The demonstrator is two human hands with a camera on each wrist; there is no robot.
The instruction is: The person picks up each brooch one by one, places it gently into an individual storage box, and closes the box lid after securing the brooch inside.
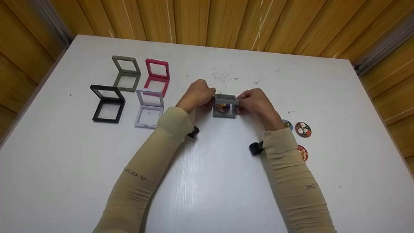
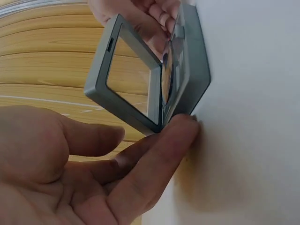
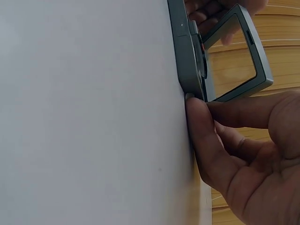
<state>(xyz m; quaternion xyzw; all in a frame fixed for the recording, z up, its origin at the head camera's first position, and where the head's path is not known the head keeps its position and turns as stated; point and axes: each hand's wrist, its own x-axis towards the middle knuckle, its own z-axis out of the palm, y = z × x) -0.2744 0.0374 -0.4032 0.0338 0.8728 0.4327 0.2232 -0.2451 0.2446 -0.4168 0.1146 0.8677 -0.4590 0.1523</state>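
A small grey display case (image 1: 224,116) rests on the white table with its hinged lid (image 2: 101,70) partly raised. Inside lies a round, gold-and-dark badge (image 1: 223,107). At its left side is my left hand (image 1: 196,94); fairly straight fingers touch the base corner by the hinge, and the thumb (image 2: 96,139) stays apart from the case. On the opposite side, my right hand (image 1: 257,102) pinches the hinge-end corner between thumb and index finger (image 3: 201,126). Clear film shows in the lid's window.
Left of the hands stand opened display cases: olive green (image 1: 127,82), red (image 1: 157,68), black (image 1: 108,113) and pale lilac (image 1: 149,116). By the right forearm lie round badges: a dark one with white figures (image 1: 303,129), a blue one (image 1: 287,125) and a red one (image 1: 302,152), partly covered.
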